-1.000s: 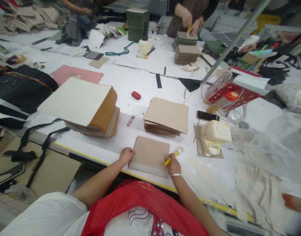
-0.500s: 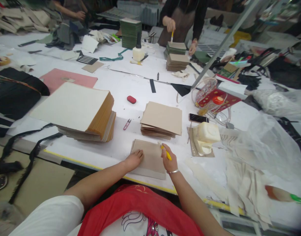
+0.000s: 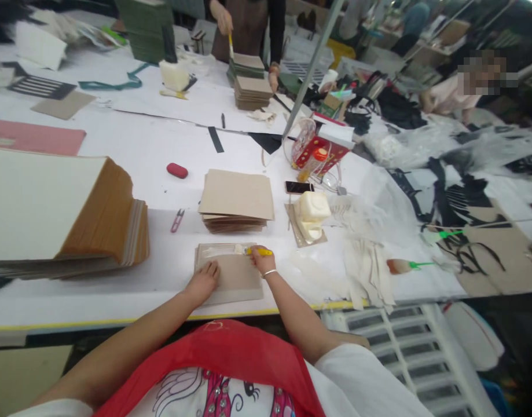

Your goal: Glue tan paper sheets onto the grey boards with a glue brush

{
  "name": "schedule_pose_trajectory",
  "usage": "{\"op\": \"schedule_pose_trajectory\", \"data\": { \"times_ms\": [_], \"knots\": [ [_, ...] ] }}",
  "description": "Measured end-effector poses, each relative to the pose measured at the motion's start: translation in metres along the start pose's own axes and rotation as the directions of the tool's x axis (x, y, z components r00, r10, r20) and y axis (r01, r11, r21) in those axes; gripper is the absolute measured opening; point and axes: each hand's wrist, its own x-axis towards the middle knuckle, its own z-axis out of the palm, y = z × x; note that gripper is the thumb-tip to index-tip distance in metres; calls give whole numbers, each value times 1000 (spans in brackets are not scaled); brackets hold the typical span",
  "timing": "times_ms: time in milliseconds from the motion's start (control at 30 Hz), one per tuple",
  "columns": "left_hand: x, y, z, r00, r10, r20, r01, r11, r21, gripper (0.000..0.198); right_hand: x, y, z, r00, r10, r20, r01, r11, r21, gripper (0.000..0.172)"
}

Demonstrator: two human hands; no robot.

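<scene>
Gripping a slim yellow-handled brush with pale bristles (image 3: 266, 252), the right hand (image 3: 261, 260) is closed around the handle at the far right corner of a flat, rectangular taupe panel (image 3: 239, 279). The bristles point left over a whitish, wet-looking streak (image 3: 216, 251) along the panel's far edge; whether they touch it cannot be told. The left hand (image 3: 205, 280) is open, fingers extended and laid on the panel's left part, just short of the streak. The panel lies on the white-covered table (image 3: 161, 295), near its yellow-lined front edge.

Just beyond the panel stands an uneven stack of beige rectangular boards (image 3: 237, 194); to the right, a cream plastic container with a cut-open side (image 3: 314, 207) rests on a brown card. Pink-handled thread snips (image 3: 178, 221) lie to the left, between the boards and a tall stack of large pale sheets with ochre edges (image 3: 98, 211).

Likely faults: the left fingertips, being close to the streak, could smear it or pick up residue; light pressure from that hand could let the panel skew under a sideways push of the brush; an overloaded brush could leave excess beyond the strip.
</scene>
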Motion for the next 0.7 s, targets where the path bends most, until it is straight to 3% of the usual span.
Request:
{"op": "schedule_pose_trajectory", "data": {
  "times_ms": [167, 267, 367, 467, 600, 700],
  "knots": [
    [-1, 0, 2, 999, 25, -25, -24, 999, 32, 43, -34, 37, -72, 996, -68, -63, 62, 993, -96, 33],
    [-1, 0, 2, 999, 23, -46, -23, 1000, 18, 41, -57, 71, -95, 972, -217, -91, 148, 864, -480, 31],
    [-1, 1, 3, 999, 22, -48, -20, 999, 25, 40, -69, 106, -96, 941, -330, -71, 152, 602, -784, 26],
    [-1, 3, 3, 999, 14, -44, -13, 1000, 26, 40, -69, 131, -86, 911, -411, -14, 206, 486, -849, 26],
    [0, 4, 1, 999, -1, -37, 1, 1000, -1, 40, -64, 144, -80, 896, -443, -27, 232, 521, -822, 28],
    [3, 6, -7, 999, -32, 12, 32, 999, -29, 42, -67, 131, -81, 904, -423, -71, 234, 626, -744, 24]
  ]
}}
